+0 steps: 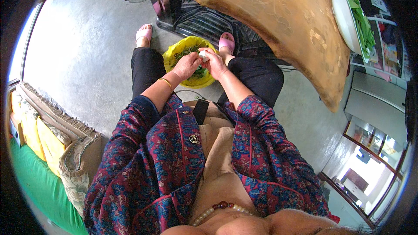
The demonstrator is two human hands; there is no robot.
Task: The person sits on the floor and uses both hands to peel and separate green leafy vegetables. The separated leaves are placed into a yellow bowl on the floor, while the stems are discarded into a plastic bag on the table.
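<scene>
My right hand (214, 63) holds a small white, rounded thing (204, 56), possibly a garlic bulb, between thumb and fingers. Right beside it, the fingertips of my left hand (187, 66) are drawn together; whether they grip part of the white thing cannot be seen. A gold-coloured bangle circles the left wrist. Both hands are above a bin lined with a yellow plastic bag (170, 54), which stands on the floor between my feet. Green leaves and stems (188, 51) lie inside the bin, partly hidden by the hands.
A carved wooden tabletop (261, 5) curves over the upper right, with a white basin (346, 19) of green leaves at its edge. Under it is a black ribbed base (202, 18). A cable (130, 0) lies on the floor. A fringed sofa (83, 150) stands at left.
</scene>
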